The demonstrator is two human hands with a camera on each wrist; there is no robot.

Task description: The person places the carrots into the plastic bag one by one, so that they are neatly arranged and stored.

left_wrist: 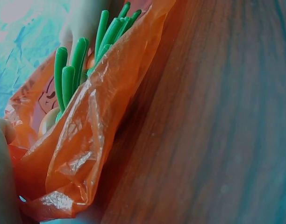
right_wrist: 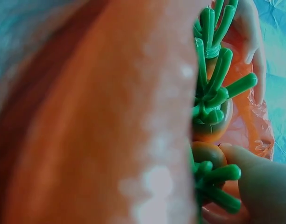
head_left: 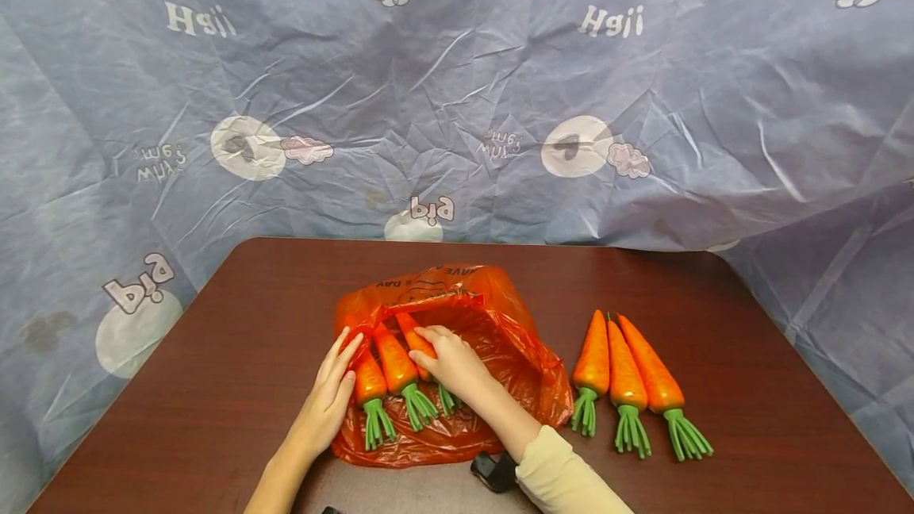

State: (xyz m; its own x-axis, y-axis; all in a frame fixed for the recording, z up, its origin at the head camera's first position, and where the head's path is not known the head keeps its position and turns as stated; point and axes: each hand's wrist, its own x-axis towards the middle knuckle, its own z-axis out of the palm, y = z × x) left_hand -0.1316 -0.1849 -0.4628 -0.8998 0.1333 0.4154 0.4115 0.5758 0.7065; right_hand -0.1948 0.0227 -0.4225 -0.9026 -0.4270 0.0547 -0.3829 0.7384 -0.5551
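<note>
An orange plastic bag [head_left: 514,339] lies on the table with its mouth towards me. Inside it three toy-like carrots lie side by side, green tops nearest me: a left carrot [head_left: 369,381], a middle carrot [head_left: 395,359] and a right carrot [head_left: 411,331]. My right hand [head_left: 457,363] reaches into the bag and grips the right carrot between thumb and fingers; its green top [right_wrist: 218,182] shows in the right wrist view. With fingers extended, my left hand [head_left: 327,403] rests along the bag's left side, beside the left carrot. The left wrist view shows green tops [left_wrist: 70,74] above the bag's edge.
Three more carrots [head_left: 628,363] lie close together on the brown table [head_left: 743,387], right of the bag. A small black object [head_left: 494,472] is by my right wrist. Behind the table hangs a blue-grey printed cloth [head_left: 443,86].
</note>
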